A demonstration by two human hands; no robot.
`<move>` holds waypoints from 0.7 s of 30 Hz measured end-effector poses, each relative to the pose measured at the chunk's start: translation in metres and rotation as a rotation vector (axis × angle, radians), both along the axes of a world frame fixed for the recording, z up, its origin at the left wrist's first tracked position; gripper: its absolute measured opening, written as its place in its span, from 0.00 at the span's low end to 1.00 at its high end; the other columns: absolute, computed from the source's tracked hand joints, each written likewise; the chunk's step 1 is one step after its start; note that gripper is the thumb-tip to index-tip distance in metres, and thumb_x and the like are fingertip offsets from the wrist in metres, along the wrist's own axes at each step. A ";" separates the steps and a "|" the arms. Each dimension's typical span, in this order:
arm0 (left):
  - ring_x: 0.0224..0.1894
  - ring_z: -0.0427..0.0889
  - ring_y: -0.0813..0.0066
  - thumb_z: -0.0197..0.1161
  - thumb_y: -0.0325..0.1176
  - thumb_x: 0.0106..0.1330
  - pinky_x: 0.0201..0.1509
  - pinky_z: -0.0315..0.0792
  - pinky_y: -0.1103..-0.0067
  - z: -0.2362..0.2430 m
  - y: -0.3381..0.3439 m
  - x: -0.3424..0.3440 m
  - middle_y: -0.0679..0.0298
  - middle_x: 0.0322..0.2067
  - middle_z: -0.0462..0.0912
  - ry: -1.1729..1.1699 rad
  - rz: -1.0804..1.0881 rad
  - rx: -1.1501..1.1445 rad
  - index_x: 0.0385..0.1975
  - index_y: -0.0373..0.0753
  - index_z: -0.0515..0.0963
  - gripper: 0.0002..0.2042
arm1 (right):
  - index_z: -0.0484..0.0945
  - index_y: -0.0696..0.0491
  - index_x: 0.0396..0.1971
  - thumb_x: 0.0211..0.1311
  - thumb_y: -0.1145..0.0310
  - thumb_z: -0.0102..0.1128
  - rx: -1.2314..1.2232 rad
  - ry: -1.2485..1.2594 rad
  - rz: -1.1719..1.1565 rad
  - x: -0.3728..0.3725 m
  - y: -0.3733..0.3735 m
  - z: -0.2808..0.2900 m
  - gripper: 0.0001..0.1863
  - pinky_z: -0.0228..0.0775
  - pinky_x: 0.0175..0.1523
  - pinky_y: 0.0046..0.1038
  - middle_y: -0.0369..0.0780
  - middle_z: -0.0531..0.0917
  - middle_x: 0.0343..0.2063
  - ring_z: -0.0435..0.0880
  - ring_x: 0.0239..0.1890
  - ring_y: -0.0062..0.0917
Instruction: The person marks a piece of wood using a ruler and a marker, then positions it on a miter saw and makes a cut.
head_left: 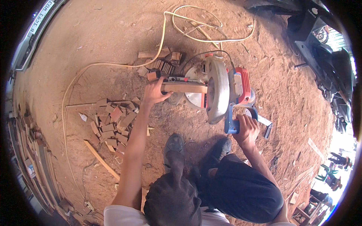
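A miter saw (218, 90) with a pale round blade guard and a red and blue motor housing stands on the dirt ground in front of me. My right hand (247, 129) is closed around its blue handle (232, 125). A wooden strip (186, 88) lies along the fence, its right end at the guard. My left hand (155, 91) grips the strip's left end, thumb on the near side and fingers over the far side. The guard hides the blade and where it meets the wood.
Cut wood blocks (115, 124) lie heaped at left, and stacked pieces (162, 66) sit beyond my left hand. A yellow cord (164, 34) loops over the ground. Long boards (39, 162) lie far left. A motorbike (320, 56) stands at right. My shoes (174, 145) are close to the saw.
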State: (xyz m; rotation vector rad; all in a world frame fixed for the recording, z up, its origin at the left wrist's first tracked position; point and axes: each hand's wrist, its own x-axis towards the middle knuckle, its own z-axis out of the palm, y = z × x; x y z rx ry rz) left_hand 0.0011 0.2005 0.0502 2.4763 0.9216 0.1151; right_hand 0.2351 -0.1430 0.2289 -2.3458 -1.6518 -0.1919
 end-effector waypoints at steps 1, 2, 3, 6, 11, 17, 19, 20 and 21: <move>0.50 0.87 0.45 0.76 0.59 0.55 0.51 0.82 0.55 -0.002 0.000 -0.001 0.50 0.50 0.87 0.000 0.001 0.002 0.66 0.44 0.68 0.42 | 0.80 0.52 0.35 0.46 0.68 0.71 0.005 0.002 0.001 -0.001 0.001 0.001 0.15 0.73 0.39 0.36 0.40 0.83 0.28 0.84 0.29 0.37; 0.49 0.88 0.45 0.76 0.59 0.55 0.50 0.82 0.54 -0.003 0.001 -0.002 0.49 0.49 0.87 -0.030 -0.004 0.006 0.66 0.43 0.68 0.43 | 0.80 0.52 0.35 0.45 0.69 0.71 0.009 0.005 0.003 -0.002 0.002 0.001 0.15 0.73 0.39 0.35 0.40 0.83 0.29 0.84 0.30 0.37; 0.49 0.88 0.45 0.76 0.59 0.55 0.50 0.82 0.54 -0.001 0.000 -0.001 0.49 0.49 0.87 -0.061 -0.011 0.009 0.66 0.41 0.68 0.43 | 0.80 0.52 0.35 0.45 0.69 0.71 0.010 0.003 0.003 -0.002 0.001 0.001 0.15 0.73 0.39 0.35 0.40 0.83 0.29 0.84 0.30 0.37; 0.47 0.88 0.45 0.75 0.60 0.56 0.49 0.82 0.53 0.007 -0.001 0.003 0.48 0.47 0.87 -0.012 -0.007 -0.014 0.65 0.40 0.68 0.42 | 0.80 0.52 0.35 0.45 0.68 0.71 -0.003 -0.001 -0.003 -0.002 0.000 0.000 0.15 0.72 0.38 0.35 0.40 0.83 0.29 0.84 0.30 0.37; 0.38 0.89 0.47 0.76 0.60 0.55 0.42 0.83 0.56 -0.007 -0.001 -0.004 0.51 0.36 0.88 -0.072 0.000 0.046 0.60 0.41 0.70 0.40 | 0.79 0.52 0.35 0.44 0.68 0.71 -0.002 0.016 0.008 -0.005 0.001 -0.001 0.16 0.71 0.38 0.35 0.40 0.82 0.29 0.83 0.29 0.36; 0.31 0.90 0.50 0.75 0.62 0.53 0.37 0.84 0.60 -0.015 0.001 -0.002 0.52 0.27 0.88 -0.088 -0.005 0.132 0.58 0.42 0.70 0.39 | 0.79 0.52 0.36 0.42 0.67 0.71 0.001 -0.009 0.016 -0.003 -0.002 -0.006 0.18 0.71 0.39 0.35 0.41 0.82 0.30 0.83 0.31 0.37; 0.31 0.90 0.50 0.75 0.62 0.53 0.37 0.84 0.60 -0.018 0.001 -0.002 0.52 0.27 0.88 -0.105 -0.010 0.137 0.58 0.42 0.70 0.39 | 0.79 0.52 0.37 0.42 0.67 0.72 0.006 -0.014 0.024 -0.005 -0.001 -0.005 0.19 0.69 0.38 0.35 0.39 0.82 0.29 0.83 0.30 0.35; 0.31 0.90 0.50 0.75 0.61 0.54 0.36 0.84 0.60 -0.019 0.002 -0.003 0.52 0.27 0.88 -0.102 -0.006 0.126 0.58 0.42 0.70 0.39 | 0.79 0.52 0.38 0.42 0.67 0.73 0.012 -0.019 0.030 -0.005 -0.001 -0.005 0.20 0.68 0.37 0.35 0.38 0.82 0.28 0.83 0.30 0.34; 0.30 0.90 0.50 0.76 0.61 0.54 0.36 0.84 0.60 -0.018 0.001 -0.003 0.52 0.27 0.88 -0.099 -0.003 0.112 0.58 0.41 0.70 0.39 | 0.79 0.52 0.38 0.42 0.67 0.73 0.011 -0.020 0.030 -0.005 -0.002 -0.007 0.20 0.68 0.37 0.35 0.38 0.82 0.28 0.83 0.30 0.34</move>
